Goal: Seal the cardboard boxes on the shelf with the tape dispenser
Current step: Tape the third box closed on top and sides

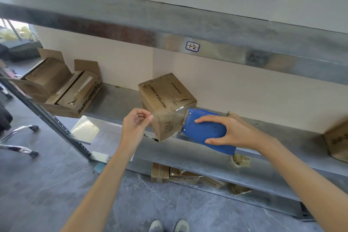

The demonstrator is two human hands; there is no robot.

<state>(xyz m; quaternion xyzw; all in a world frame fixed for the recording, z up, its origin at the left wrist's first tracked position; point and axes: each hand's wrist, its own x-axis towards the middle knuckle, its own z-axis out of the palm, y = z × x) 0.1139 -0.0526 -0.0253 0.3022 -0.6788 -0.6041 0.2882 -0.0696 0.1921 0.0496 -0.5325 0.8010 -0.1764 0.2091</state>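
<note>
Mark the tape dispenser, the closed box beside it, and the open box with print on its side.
tape dispenser (205, 130), head view, blue body between fingers and thumb.
closed box (165, 92), head view, printed top face.
open box (89, 98), head view, printed side wall.

we see a grey metal shelf (120, 100) carrying an open cardboard box (62, 88) at its left end, a small closed box (165, 100) mid-shelf overhanging the front edge, and another box (337, 139) far right.
</note>
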